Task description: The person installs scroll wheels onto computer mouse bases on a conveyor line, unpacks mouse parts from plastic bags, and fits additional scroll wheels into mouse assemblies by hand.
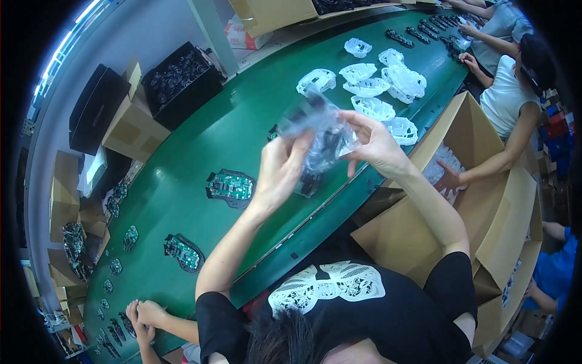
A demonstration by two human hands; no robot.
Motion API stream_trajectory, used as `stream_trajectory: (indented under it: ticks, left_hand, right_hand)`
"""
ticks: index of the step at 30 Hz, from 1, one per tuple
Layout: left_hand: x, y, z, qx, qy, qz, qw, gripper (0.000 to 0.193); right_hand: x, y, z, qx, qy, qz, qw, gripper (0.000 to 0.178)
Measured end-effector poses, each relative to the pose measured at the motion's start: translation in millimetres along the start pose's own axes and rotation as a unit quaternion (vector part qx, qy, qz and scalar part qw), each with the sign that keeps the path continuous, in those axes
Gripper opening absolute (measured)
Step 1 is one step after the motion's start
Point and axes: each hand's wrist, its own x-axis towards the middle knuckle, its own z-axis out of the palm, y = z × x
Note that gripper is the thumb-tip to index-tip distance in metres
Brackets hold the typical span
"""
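Above the green belt I hold a crumpled clear plastic bag [327,148] with dark parts inside; its upper end is smeared by motion. My left hand [280,170] pinches it from the left, thumb and fingers closed. On the other side my right hand [379,145] grips it between thumb and forefinger. Beneath the bag, another dark item in clear plastic [307,185] lies at the belt's near edge, partly hidden. To the left of my left hand rests a green circuit board in a black shell [232,187], and nearer me a second such board [183,253].
Several white plastic shells [405,82] lie beyond my right hand. An open cardboard box [418,239] stands by my right arm, with a co-worker's hand [448,177] in it. Another person's hands [145,318] are at lower left. A black bin of dark parts [182,85] stands across the belt.
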Motion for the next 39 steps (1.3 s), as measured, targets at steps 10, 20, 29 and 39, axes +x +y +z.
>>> stream_trajectory:
  ticks: [10, 20, 29, 39]
  left_hand:
    - [11, -18, 13, -0.095, -0.013, -0.022, 0.995, 0.033]
    - [37, -29, 34, -0.337, -0.024, -0.260, 0.904, 0.046]
    - [53, -47, 32, -0.446, -0.089, -0.286, 0.843, 0.043]
    - [114, -53, 17, 0.041, -0.125, -0.130, 0.983, 0.045]
  right_hand:
    - [2, -9, 8, -0.081, 0.114, 0.024, 0.990, 0.042]
    - [15, -11, -9, -0.437, 0.185, -0.090, 0.876, 0.043]
    - [20, -7, -49, -0.272, 0.233, -0.142, 0.923, 0.015]
    - [21, -31, -52, -0.627, 0.227, -0.285, 0.688, 0.008]
